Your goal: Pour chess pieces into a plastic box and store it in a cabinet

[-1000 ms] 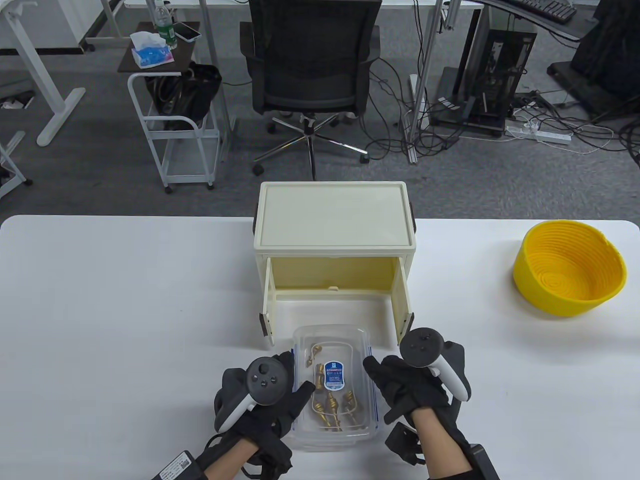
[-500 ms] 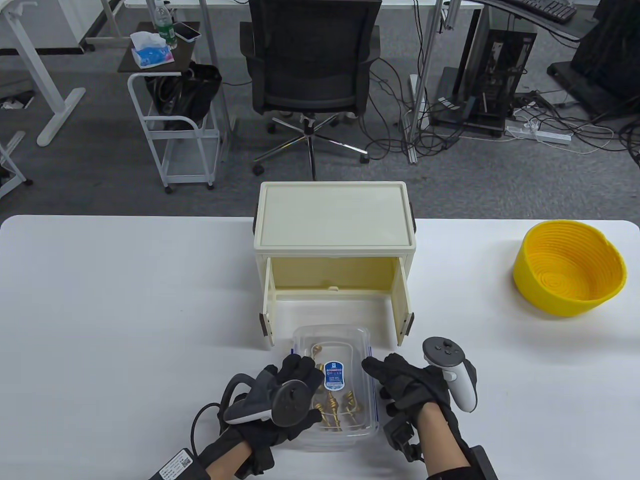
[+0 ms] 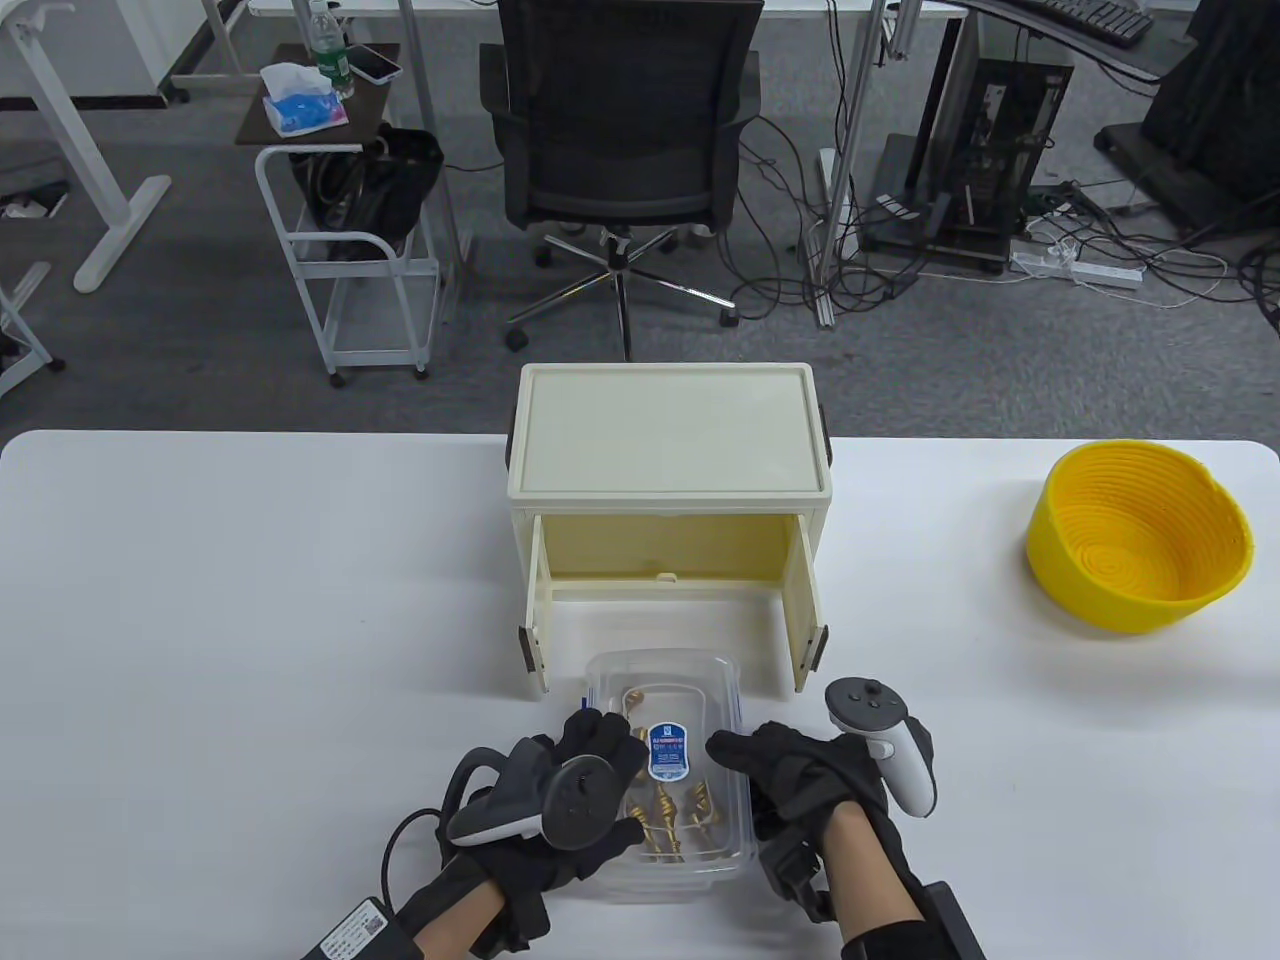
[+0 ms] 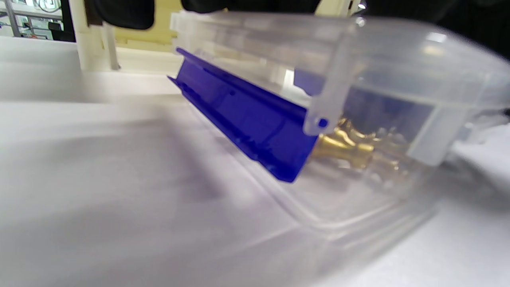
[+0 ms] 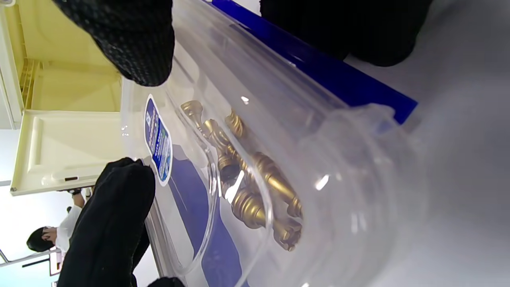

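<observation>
A clear plastic box (image 3: 661, 682) with its lid on stands at the table's front, just before the open cream cabinet (image 3: 668, 440). Several gold chess pieces (image 3: 664, 818) lie inside it. My left hand (image 3: 592, 765) grips its left side, fingers on the lid. My right hand (image 3: 778, 768) grips its right side, thumb on the lid. In the left wrist view the box (image 4: 398, 79) shows its blue left latch (image 4: 251, 119) sticking out, with gold pieces (image 4: 350, 147) behind it. In the right wrist view my fingers (image 5: 131, 44) lie on the lid above the pieces (image 5: 255, 179), others on the blue right latch (image 5: 338, 71).
The cabinet's two doors stand open toward me, on either side of the box's far end; the left door (image 5: 67, 143) also shows in the right wrist view. A yellow bowl (image 3: 1140, 540) sits at the far right. An office chair (image 3: 625, 120) stands behind the table.
My left hand has rolled onto the box's lid from its left side. My right hand has shifted left and closed in on the box's right side. The box has stayed in place.
</observation>
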